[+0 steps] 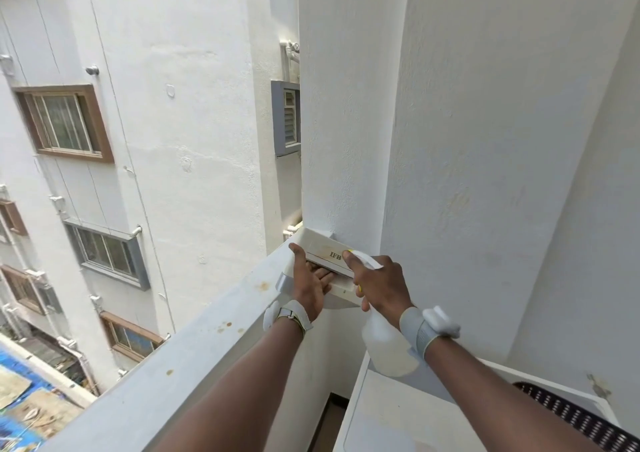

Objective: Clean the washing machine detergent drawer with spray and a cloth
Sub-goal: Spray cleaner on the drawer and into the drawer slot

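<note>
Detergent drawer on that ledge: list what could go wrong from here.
1. The detergent drawer sits on the balcony ledge beside an open drop; only the left hand steadies it, so a slip could send it over.
2. The right hand holds the spray bottle close to the drawer; spray may wet the left hand's fingers and loosen the hold.
3. No cloth is in view for wiping.

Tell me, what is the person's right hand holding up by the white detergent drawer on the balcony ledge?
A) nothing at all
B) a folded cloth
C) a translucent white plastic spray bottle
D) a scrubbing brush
C: the right hand grips the neck of a translucent white plastic spray bottle, its nozzle aimed at the white detergent drawer marked IFB, which the left hand steadies on the balcony ledge.
</note>
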Demonstrator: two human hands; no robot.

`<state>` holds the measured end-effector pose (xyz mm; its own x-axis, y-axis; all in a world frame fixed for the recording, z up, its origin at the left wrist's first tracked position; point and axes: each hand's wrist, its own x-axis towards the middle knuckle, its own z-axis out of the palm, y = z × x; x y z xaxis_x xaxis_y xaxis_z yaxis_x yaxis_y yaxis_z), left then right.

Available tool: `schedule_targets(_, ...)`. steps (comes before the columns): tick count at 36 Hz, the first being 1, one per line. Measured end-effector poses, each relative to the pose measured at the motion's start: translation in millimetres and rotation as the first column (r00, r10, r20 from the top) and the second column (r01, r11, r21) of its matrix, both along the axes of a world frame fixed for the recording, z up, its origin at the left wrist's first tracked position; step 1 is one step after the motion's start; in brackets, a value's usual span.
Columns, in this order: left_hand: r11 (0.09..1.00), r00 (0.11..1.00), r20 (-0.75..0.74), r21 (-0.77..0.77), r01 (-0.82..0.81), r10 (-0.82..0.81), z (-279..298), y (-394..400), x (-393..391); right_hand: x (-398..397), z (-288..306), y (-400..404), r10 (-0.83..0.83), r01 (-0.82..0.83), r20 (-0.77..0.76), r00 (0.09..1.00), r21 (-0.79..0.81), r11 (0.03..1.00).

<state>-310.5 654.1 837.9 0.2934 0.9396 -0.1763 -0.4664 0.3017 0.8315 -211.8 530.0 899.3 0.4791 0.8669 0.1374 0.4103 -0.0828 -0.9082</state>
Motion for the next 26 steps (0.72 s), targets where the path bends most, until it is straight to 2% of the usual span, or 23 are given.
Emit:
schedule_targets(4, 1.0, 1.0, -0.017, 0.006, -0.002, 0.002, -1, 3, -1, -2, -6, 7, -0.032, 0.03, -0.101, 0.994, -0.021, 0.999)
schedule_targets(8, 1.0, 1.0, -0.024, 0.014, -0.008, 0.008, -2, 8, -3, 8, -8, 7, -0.005, 0.001, -0.112, 0.994, -0.033, 0.999)
schedule_targets(13, 0.998, 0.995, -0.099, 0.055, -0.01, 0.015, -7, 17, -5, 28, -11, 9, -0.168, 0.174, -0.239, 0.956, 0.001, 0.985)
schedule_targets(15, 0.997, 0.989, -0.148, 0.078, 0.024, -0.012, -10, 16, -6, 32, -8, 7, -0.113, 0.113, -0.238, 0.965, -0.011, 0.994)
schedule_targets(18, 0.985, 0.961, -0.276, 0.157, 0.076, -0.03, -14, 16, -8, 30, -1, 4, 0.008, -0.013, -0.148, 0.989, -0.029, 0.999)
schedule_targets(20, 0.967, 0.936, -0.351, 0.236, 0.099, -0.011, -18, 18, -7, 26, 2, 7, 0.022, -0.022, -0.123, 0.992, -0.003, 1.0)
schedule_targets(23, 0.944, 0.913, -0.402, 0.322, 0.077, 0.062, -28, 23, -4, 20, 6, 13, -0.032, 0.04, -0.197, 0.98, 0.037, 0.998)
schedule_targets(26, 0.924, 0.879, -0.457, 0.38, 0.052, 0.139, -33, 22, -2, 14, 12, 14, 0.014, -0.011, -0.182, 0.983, 0.016, 1.0)
